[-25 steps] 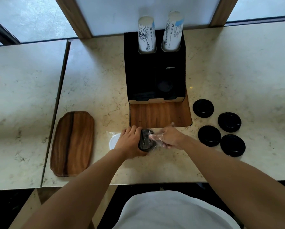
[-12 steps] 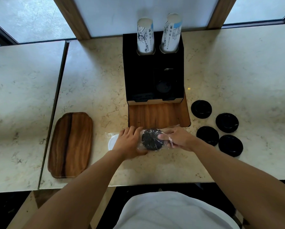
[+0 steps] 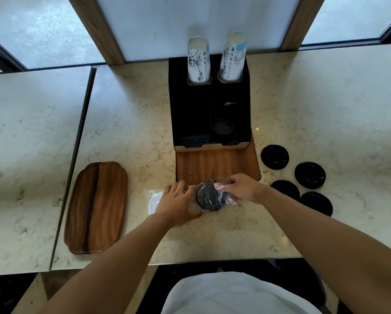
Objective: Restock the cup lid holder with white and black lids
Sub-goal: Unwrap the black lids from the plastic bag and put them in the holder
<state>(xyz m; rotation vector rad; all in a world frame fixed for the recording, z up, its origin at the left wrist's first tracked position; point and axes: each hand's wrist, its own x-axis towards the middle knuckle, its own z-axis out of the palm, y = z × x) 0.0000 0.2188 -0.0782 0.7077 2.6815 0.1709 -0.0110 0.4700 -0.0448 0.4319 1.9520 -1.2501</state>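
A clear plastic sleeve of black lids (image 3: 209, 197) lies on its side near the counter's front edge. My left hand (image 3: 177, 203) grips the sleeve's left part. My right hand (image 3: 241, 188) pinches the plastic wrap at its open right end. White lids (image 3: 153, 201) in the same wrap show just left of my left hand, mostly hidden. The black lid holder (image 3: 209, 114) stands behind on a wooden base (image 3: 215, 165); one black lid sits in its right compartment. Several loose black lids (image 3: 275, 157) lie on the counter to the right.
Two stacks of printed paper cups (image 3: 199, 61) stand in the holder's back slots. A wooden tray (image 3: 97, 207) lies at the left. A seam between two counters (image 3: 76, 150) runs down beside it. Windows line the back wall.
The sleeve's end has turned so the black lid's face shows toward me. My right hand has shifted from the sleeve's side to the wrap at its upper right.
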